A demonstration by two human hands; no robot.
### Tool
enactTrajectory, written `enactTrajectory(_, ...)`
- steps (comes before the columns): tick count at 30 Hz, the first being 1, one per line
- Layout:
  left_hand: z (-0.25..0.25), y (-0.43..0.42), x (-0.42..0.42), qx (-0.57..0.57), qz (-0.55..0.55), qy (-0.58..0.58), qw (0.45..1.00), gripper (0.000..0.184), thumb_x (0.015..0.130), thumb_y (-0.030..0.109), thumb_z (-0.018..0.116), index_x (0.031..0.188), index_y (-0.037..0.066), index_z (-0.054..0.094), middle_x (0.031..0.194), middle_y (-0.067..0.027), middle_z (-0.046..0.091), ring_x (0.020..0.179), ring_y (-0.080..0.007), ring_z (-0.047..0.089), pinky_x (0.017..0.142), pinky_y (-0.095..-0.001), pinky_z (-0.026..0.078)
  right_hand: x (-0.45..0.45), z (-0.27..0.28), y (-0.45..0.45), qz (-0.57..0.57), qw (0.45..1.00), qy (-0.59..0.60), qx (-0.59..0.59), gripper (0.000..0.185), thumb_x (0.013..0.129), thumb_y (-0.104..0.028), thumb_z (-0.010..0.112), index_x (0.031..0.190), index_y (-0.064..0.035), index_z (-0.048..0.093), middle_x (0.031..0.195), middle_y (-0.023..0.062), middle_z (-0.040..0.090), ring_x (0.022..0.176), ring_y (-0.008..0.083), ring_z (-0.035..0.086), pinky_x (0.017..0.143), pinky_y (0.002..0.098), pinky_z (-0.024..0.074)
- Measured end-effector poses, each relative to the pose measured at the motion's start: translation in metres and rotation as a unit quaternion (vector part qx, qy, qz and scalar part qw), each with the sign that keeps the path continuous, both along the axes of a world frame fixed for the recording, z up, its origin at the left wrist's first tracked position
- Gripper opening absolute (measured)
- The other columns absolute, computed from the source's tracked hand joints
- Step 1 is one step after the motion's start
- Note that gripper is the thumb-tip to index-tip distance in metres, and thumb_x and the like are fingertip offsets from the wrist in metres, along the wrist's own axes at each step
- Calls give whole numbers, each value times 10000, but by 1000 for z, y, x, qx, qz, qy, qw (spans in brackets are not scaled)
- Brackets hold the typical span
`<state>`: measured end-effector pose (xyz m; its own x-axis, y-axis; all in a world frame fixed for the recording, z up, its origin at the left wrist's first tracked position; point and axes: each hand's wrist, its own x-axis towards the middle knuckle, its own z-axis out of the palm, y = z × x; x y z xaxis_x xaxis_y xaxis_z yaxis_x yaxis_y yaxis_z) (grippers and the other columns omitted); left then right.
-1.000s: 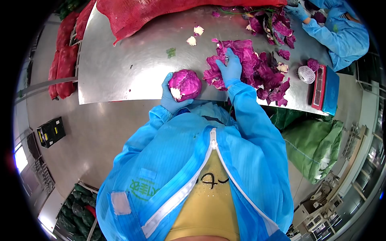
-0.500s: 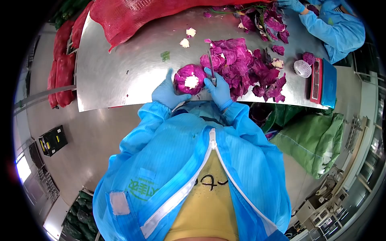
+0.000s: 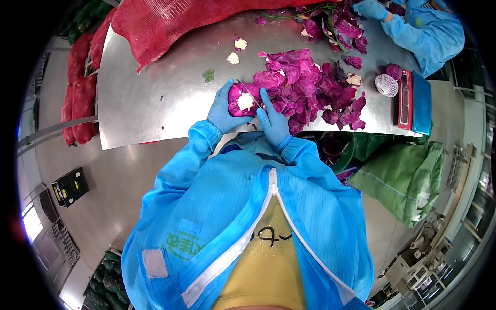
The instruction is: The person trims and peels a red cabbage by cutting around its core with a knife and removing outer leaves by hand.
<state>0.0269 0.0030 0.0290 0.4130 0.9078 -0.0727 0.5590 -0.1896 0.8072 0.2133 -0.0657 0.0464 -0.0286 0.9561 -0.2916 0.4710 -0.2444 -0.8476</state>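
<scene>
A purple cabbage (image 3: 240,98) with its pale cut stem end facing up rests at the near edge of the metal table (image 3: 139,116). My left hand (image 3: 223,111), in a blue glove, is wrapped round its left and near side. My right hand (image 3: 273,120), gloved too, is closed on a knife (image 3: 248,92); the thin blade lies across the cabbage by the pale stem. Loose purple leaves (image 3: 297,82) are heaped just right of the cabbage. Beyond it lie two pale stem pieces (image 3: 233,58) and a green scrap (image 3: 208,76).
A red mesh sack (image 3: 170,26) lies along the far side. At the right are a red and blue scale (image 3: 415,103), a white net cup (image 3: 386,86) and a small cabbage (image 3: 393,71). A co-worker's gloved hand (image 3: 370,9) is at the far right, a green sack (image 3: 403,181) below.
My right hand has gone from the leaves to the cabbage and now has a knife in it. The cabbage has been turned stem up, and the blade has come down across it.
</scene>
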Motion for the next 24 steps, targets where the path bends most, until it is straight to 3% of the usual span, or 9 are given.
enactTrajectory(1, -2, 0, -1, -5, 3, -9, 1000, 1199, 513, 384, 866, 1434, 30, 184, 1344, -220, 361, 1236, -357, 407, 1058, -390, 360, -1, -9, 1, 1, 1000, 13, 23, 626, 954, -463, 398, 1485, -245, 147, 708, 231, 617, 658, 373, 628, 634, 453, 479)
enactTrajectory(5, -1, 0, -2, -27, 10, -23, 999, 1213, 514, 376, 869, 1441, 34, 165, 1348, -220, 355, 1243, -354, 403, 1054, -387, 366, 3, -8, 6, 20, 1000, -13, 17, 624, 953, -464, 398, 1484, -256, 143, 706, 230, 615, 645, 374, 622, 620, 464, 472)
enactTrajectory(7, -1, 0, -2, -29, 14, -19, 999, 1216, 516, 376, 867, 1443, 33, 159, 1352, -220, 349, 1244, -352, 403, 1053, -386, 366, 4, -4, 9, 46, 995, -88, 13, 621, 954, -471, 383, 1483, -265, 132, 694, 226, 611, 636, 382, 615, 616, 471, 471)
enactTrajectory(11, -2, -3, 1, -20, 23, -6, 1000, 1213, 532, 390, 855, 1445, 24, 145, 1363, -221, 329, 1250, -351, 399, 1054, -381, 366, 6, -6, 13, 56, 995, -78, 12, 607, 955, -476, 365, 1480, -283, 129, 712, 227, 619, 646, 384, 618, 612, 480, 476)
enactTrajectory(13, -4, -5, 4, -14, 28, 9, 999, 1212, 540, 400, 848, 1445, 15, 139, 1366, -223, 325, 1250, -350, 400, 1052, -377, 369, 6, -3, 18, 65, 983, -170, 11, 591, 954, -474, 359, 1474, -292, 145, 731, 231, 626, 655, 387, 622, 605, 499, 480)
enactTrajectory(24, 18, 2, 19, -78, 59, 75, 992, 1237, 555, 454, 823, 1450, -9, 105, 1376, -229, 315, 1242, -341, 425, 1031, -362, 396, 8, 2, 34, 54, 972, -225, 31, 544, 948, -472, 376, 1442, -273, 266, 776, 199, 648, 659, 386, 625, 589, 511, 484)
